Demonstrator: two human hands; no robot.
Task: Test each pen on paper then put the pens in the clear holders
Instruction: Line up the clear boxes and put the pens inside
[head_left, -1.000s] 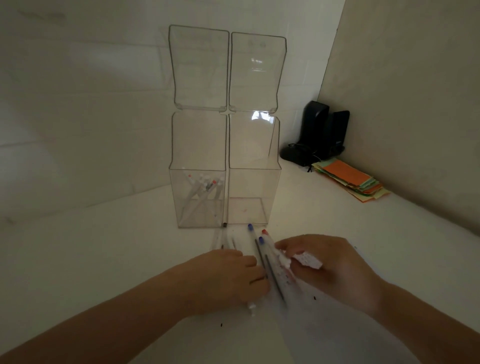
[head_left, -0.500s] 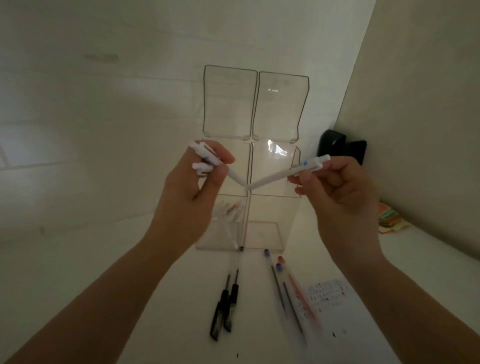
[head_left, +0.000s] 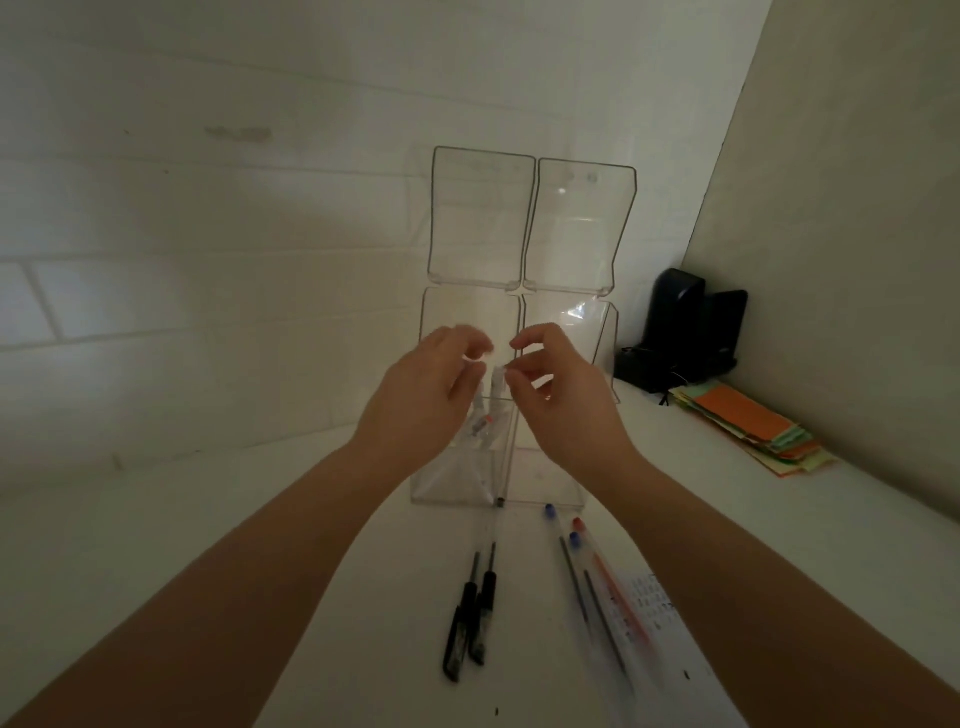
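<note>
While both hands hover over left clear holder (head_left: 457, 415) at desk's back edge, left hand (head_left: 421, 400) pinches white pen (head_left: 477, 396), right hand (head_left: 561, 395) pinches second white pen (head_left: 498, 385) — risk: tips catch rim, pens fall outside.

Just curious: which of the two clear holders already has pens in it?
The left holder, below the left hand, has pens inside; the right holder looks empty.

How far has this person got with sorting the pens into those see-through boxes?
Partly done. A few pens already stand in the left clear plastic holder; the right clear holder looks empty. The left hand and right hand each hold a white pen above the holders. Two black pens and three clear-barrelled pens wait on the table.
</note>
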